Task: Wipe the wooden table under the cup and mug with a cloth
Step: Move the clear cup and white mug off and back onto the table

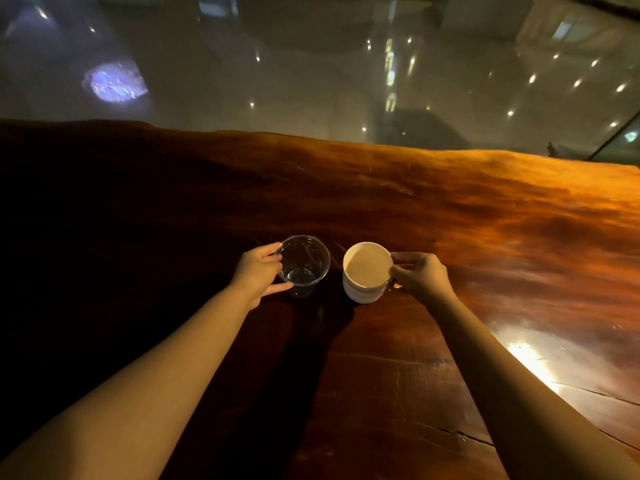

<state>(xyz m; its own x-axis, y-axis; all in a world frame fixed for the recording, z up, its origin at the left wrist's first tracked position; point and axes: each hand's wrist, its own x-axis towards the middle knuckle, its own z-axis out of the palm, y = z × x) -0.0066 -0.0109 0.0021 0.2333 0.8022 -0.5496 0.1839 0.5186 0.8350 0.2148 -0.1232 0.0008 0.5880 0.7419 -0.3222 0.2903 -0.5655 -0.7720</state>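
Observation:
A clear plastic cup stands on the dark wooden table, and my left hand is wrapped around its left side. Just to its right is a white mug, empty inside. My right hand grips the mug at its right side, where the handle is hidden under my fingers. Both vessels look upright and sit close together, a small gap between them. No cloth is in view.
The table has a wavy far edge with a glossy grey floor beyond it. Cracks run through the wood at the near right. A bright light glare lies on the right side. The left part is in deep shadow.

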